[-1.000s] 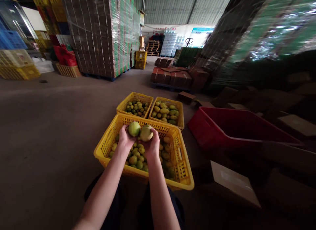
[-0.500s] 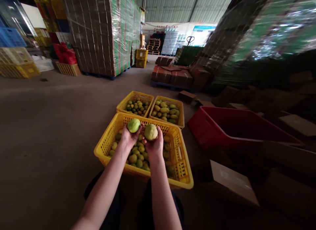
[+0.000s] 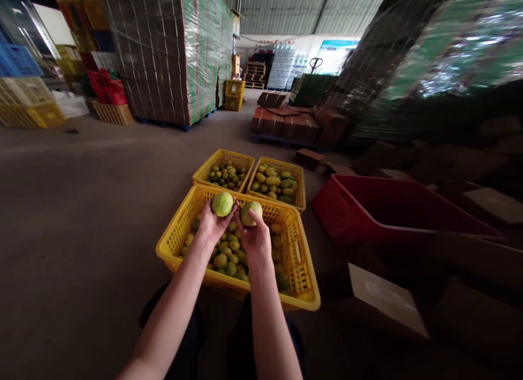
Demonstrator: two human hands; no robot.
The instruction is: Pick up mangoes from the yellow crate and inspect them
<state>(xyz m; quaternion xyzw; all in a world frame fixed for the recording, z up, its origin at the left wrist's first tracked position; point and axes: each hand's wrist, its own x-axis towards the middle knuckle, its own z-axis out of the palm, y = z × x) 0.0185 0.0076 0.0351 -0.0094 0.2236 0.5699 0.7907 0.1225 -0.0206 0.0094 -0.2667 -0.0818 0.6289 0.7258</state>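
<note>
Head view: the left hand (image 3: 211, 223) cradles a green fruit (image 3: 223, 204), and the right hand (image 3: 257, 239) grips a paler fruit (image 3: 248, 214) with its thumb over it, both above the large crate (image 3: 298, 267) toward its far edge. The step in hand appears to be a side-by-side check; the next move would call for a steady hold until each fruit has support beneath it.

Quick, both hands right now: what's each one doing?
Left hand: closed around a bright green fruit.
Right hand: closed around a duller green fruit, thumb over it.
</note>
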